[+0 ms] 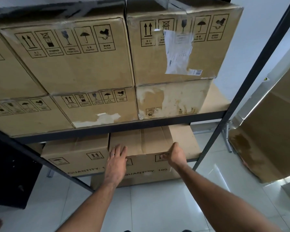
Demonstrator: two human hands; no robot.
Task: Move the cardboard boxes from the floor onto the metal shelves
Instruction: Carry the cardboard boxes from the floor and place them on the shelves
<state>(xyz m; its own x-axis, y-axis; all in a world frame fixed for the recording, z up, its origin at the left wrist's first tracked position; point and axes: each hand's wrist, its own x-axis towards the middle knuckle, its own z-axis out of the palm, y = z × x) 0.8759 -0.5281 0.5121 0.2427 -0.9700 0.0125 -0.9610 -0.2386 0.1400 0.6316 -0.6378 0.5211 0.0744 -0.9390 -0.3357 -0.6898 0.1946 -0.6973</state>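
A cardboard box [147, 143] printed "QUANTITY 100" sits on the lower metal shelf [196, 158], its front face sticking out past the shelf edge. My left hand [116, 161] lies flat with straight fingers on the box's top front edge, a ring on one finger. My right hand [174, 155] touches the same edge further right, thumb up on the top and fingers over the front face. A second box [74, 154] stands beside it on the left. The upper shelf [117, 127] carries several boxes stacked two high.
A dark shelf upright [251, 77] slants down on the right, another runs lower left [45, 163]. A large tilted box [268, 136] with shiny tape is at far right. White tiled floor [157, 206] lies below. A dark cabinet [12, 173] stands at left.
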